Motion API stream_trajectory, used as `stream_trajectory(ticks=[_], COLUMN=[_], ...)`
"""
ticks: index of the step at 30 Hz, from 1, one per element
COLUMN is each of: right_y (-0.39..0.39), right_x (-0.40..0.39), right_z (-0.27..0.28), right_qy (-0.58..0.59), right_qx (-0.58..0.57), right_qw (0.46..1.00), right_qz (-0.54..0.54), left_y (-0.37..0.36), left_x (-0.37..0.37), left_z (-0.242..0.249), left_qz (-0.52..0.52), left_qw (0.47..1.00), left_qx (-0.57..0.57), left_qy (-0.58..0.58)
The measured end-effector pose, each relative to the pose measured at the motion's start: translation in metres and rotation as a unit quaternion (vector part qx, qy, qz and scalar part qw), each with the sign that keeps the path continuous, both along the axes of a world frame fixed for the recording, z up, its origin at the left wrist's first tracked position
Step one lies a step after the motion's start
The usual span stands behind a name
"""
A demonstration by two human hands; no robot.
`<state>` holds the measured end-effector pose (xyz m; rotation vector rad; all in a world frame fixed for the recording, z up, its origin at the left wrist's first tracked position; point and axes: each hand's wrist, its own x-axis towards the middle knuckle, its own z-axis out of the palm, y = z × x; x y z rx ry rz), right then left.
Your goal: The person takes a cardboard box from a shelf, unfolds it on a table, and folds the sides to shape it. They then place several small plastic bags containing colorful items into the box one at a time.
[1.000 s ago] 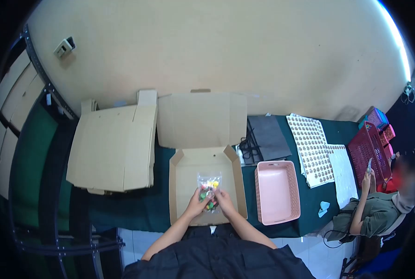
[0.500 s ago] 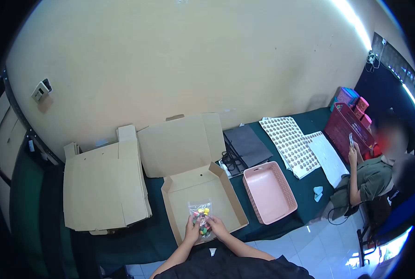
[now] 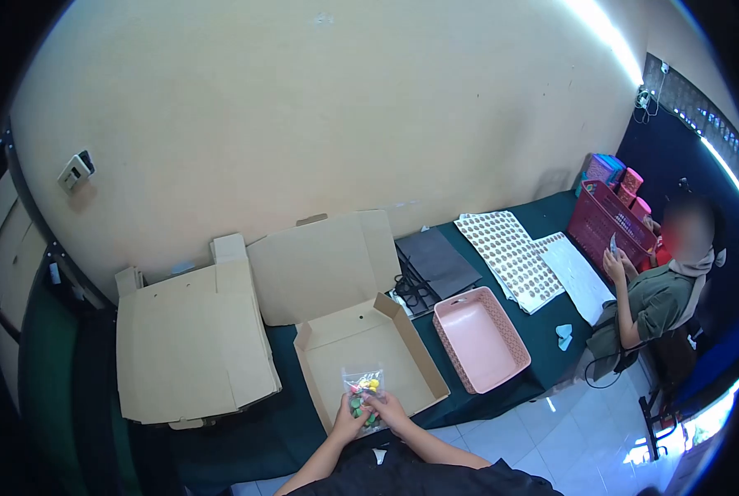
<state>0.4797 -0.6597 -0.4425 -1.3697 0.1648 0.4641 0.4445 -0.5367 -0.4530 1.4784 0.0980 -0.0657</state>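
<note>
Between my two hands is a small clear plastic bag (image 3: 363,379) with yellow, red and green pieces inside. My left hand (image 3: 348,420) grips its left side, and my right hand (image 3: 392,411) grips its right side, thumbs over the front. The bag is above the near part of an open cardboard box (image 3: 328,347), whose lid (image 3: 324,269) leans back toward the wall. No items show on the visible part of the box floor.
Flattened cardboard boxes (image 3: 187,343) are stacked at left. Right of the box are a pink basket (image 3: 481,343), black bags (image 3: 440,260), sticker sheets (image 3: 514,260) and a maroon basket (image 3: 605,219). Another person (image 3: 655,302) stands at the right, holding a small item.
My thumbs have shifted closer together over the bag, covering its middle. The view has moved slightly. The other person's head and hands have changed position.
</note>
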Motion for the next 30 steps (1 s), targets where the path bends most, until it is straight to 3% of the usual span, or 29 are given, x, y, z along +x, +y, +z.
stream_trajectory(ticks=[1, 6, 8, 9, 14, 16, 17, 20, 26, 28, 30], right_y=[0.002, -0.005, -0.002, 0.004, 0.016, 0.021, 0.024, 0.025, 0.025, 0.034, 0.042], right_x=[-0.003, -0.006, 0.000, 0.000, 0.018, 0.016, 0.016, 0.026, 0.047, 0.047, 0.047], right_z=[0.002, 0.007, 0.003, 0.021, -0.005, -0.001, 0.000, -0.004, 0.010, 0.027, 0.025], right_qy=[-0.043, 0.013, 0.021, 0.008, 0.011, -0.029, -0.026, 0.013, 0.130, 0.047, 0.019], right_qx=[-0.033, 0.011, 0.017, 0.008, 0.045, -0.026, -0.009, -0.005, 0.040, 0.002, 0.034], right_qw=[0.998, 1.000, 1.000, 1.000, 0.999, 0.998, 0.999, 0.999, 0.988, 0.993, 0.995], right_qz=[0.010, -0.019, 0.001, -0.006, 0.029, 0.048, 0.047, 0.050, 0.075, 0.104, 0.096], left_y=[0.000, -0.008, -0.010, -0.009, 0.008, 0.014, 0.013, 0.014, 0.018, 0.021, 0.027], left_x=[0.000, 0.003, 0.008, 0.012, 0.026, 0.022, 0.024, 0.029, 0.026, 0.028, 0.033], left_z=[0.000, 0.004, 0.021, 0.022, -0.012, 0.002, -0.013, -0.013, 0.013, -0.002, -0.006], left_qz=[0.006, 0.007, 0.084, 0.105, 0.166, 0.153, 0.153, 0.157, 0.069, 0.093, 0.110], left_qw=[0.999, 1.000, 0.995, 0.994, 0.985, 0.981, 0.986, 0.987, 0.994, 0.994, 0.992], left_qx=[0.041, 0.002, -0.048, -0.007, -0.029, -0.046, -0.041, 0.006, 0.081, 0.040, 0.040], left_qy=[-0.034, -0.023, 0.023, 0.008, 0.030, 0.108, 0.049, 0.015, 0.025, 0.039, 0.058])
